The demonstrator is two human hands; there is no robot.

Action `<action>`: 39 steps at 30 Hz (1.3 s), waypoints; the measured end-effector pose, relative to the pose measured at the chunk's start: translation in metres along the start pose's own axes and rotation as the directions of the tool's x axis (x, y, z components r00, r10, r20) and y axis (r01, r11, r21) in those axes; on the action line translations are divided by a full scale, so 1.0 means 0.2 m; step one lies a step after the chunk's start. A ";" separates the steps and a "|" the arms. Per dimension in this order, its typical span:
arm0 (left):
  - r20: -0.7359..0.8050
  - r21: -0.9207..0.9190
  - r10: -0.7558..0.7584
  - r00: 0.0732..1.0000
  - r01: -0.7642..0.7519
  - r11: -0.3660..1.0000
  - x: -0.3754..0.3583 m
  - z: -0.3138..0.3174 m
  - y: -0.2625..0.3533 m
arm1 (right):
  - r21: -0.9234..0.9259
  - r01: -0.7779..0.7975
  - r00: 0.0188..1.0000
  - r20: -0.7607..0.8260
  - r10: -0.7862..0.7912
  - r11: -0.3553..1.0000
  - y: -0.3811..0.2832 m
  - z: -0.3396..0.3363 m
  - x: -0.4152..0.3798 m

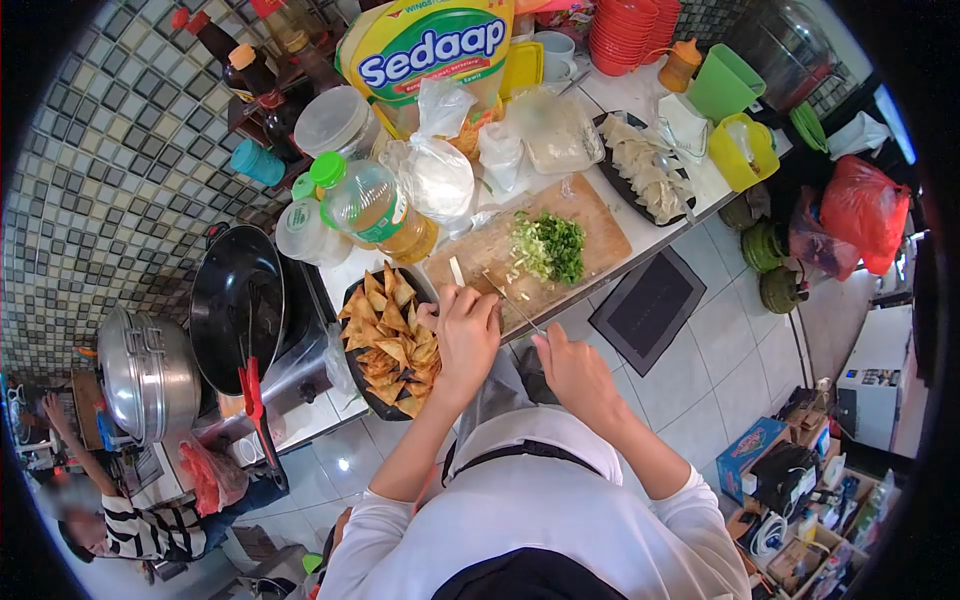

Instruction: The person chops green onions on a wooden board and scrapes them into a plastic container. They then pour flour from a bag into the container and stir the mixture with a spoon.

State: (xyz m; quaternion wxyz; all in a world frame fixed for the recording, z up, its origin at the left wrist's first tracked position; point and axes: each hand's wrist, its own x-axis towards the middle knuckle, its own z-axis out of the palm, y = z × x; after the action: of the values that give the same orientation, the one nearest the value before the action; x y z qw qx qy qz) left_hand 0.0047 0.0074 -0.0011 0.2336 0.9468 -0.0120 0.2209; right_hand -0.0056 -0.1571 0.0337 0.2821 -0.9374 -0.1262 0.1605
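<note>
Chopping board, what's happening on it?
A person is working at the chopping board. The grip of the right hand is closed on a knife, and the grip of the left hand holds a pale piece, too small to name. Chopped greens lie heaped on the board. Golden triangle pastries sit on a plate beside the left hand.

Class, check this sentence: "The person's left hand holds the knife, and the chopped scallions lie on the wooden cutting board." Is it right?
Not quite: the head view shows the knife in the right hand, not the left. The chopped scallions do lie on the wooden cutting board.
</note>
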 end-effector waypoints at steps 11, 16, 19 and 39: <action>-0.020 -0.003 0.002 1.000 -0.002 1.000 -0.01 0.00 0.01 | 0.014 -0.011 1.000 0.007 0.011 1.000 0.07 -0.08 -0.08; -0.037 0.029 0.039 0.999 -0.038 0.999 -0.02 -0.01 0.00 | 0.058 0.003 0.998 -0.067 0.001 0.998 0.05 -0.08 0.00; -0.033 0.019 0.028 0.999 -0.027 0.999 -0.02 -0.02 -0.01 | 0.109 0.018 0.999 -0.037 -0.014 0.994 0.02 -0.09 -0.02; -0.030 -0.009 -0.052 0.998 0.051 0.999 -0.01 -0.03 0.01 | -0.021 0.071 0.997 -0.003 -0.071 0.997 0.00 -0.02 0.01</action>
State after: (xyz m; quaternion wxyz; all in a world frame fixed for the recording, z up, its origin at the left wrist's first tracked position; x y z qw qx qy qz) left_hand 0.0005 0.0089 0.0037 0.2435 0.9423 0.0151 0.2293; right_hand -0.0020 -0.1589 0.0367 0.2780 -0.9355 -0.1607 0.1474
